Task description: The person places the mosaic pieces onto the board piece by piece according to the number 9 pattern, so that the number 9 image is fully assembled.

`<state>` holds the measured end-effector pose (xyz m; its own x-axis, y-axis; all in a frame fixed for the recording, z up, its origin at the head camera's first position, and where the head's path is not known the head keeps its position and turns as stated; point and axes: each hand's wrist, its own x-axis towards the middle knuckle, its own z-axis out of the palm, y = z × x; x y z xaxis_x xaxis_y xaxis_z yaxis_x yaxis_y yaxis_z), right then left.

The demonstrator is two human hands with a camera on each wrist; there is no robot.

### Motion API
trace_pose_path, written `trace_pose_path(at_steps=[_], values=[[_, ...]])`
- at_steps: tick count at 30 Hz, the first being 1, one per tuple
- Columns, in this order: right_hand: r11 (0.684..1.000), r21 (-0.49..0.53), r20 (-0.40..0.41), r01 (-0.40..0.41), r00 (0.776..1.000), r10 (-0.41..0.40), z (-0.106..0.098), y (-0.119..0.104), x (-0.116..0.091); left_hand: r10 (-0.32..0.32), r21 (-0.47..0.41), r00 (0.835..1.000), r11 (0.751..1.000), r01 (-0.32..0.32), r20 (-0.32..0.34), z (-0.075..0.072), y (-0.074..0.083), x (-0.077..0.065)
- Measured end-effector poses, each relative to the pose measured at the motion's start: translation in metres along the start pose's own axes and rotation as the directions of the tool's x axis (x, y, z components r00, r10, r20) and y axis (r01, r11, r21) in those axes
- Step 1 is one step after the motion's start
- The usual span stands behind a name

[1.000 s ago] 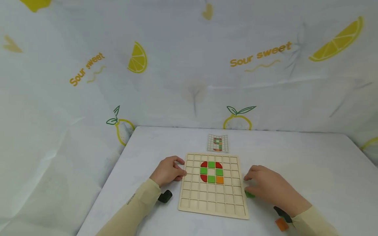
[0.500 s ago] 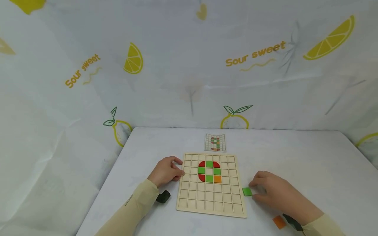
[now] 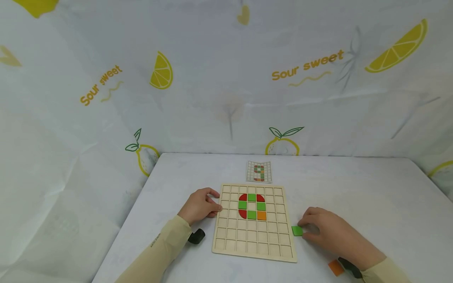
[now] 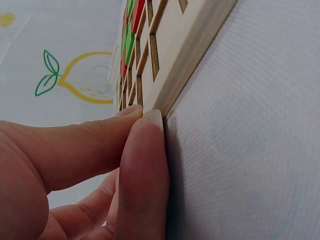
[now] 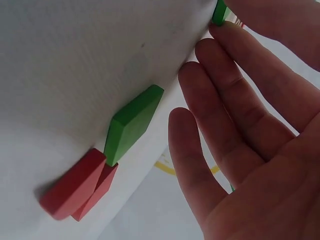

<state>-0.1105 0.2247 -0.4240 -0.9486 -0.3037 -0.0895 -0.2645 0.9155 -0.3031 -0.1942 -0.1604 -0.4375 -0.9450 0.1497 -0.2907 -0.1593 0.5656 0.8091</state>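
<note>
A square wooden grid board [image 3: 240, 246] lies on the white table. In its upper middle, red, green and orange tiles form a ring around one bare cell. My left hand [image 3: 199, 205] is at the board's left side; in the left wrist view its thumb and a finger [image 4: 144, 165] pinch the wooden edge. Beside the board's right edge, my right hand [image 3: 327, 232] pinches a square green tile [image 3: 296, 230] between thumb and index finger. That tile [image 5: 219, 12] shows only in part in the right wrist view, where the other fingers [image 5: 192, 85] extend loosely.
Behind the board lies a paper card [image 3: 259, 171] printted with a coloured grid pattern. An orange tile [image 3: 336, 268] lies by my right wrist. Another green tile [image 5: 132, 122] and two red tiles [image 5: 75, 187] show in the right wrist view. A lemon-print sheet [image 3: 226, 78] hangs behind.
My right hand has drawn slightly away from the board, and its thumb no longer covers the green tile, which shows more fully now. My left hand stays at the board's edge.
</note>
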Motion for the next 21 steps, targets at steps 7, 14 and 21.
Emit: trace_pose_path(at_steps=[7,14,21], values=[[1.000,-0.004,0.008,-0.020,1.000,0.020,-0.002,0.004,0.001,-0.003,0.008,1.000,1.000,0.003,0.001,0.000,0.001,-0.001],[0.999,-0.024,-0.057,0.036,0.998,-0.038,-0.007,-0.003,0.005,-0.004,0.009,1.000,1.000,0.004,-0.005,-0.002,0.000,-0.001],[0.996,-0.014,-0.050,0.090,0.995,-0.091,-0.012,-0.018,0.016,0.001,0.001,1.000,1.000,-0.001,0.004,-0.001,0.002,-0.002]])
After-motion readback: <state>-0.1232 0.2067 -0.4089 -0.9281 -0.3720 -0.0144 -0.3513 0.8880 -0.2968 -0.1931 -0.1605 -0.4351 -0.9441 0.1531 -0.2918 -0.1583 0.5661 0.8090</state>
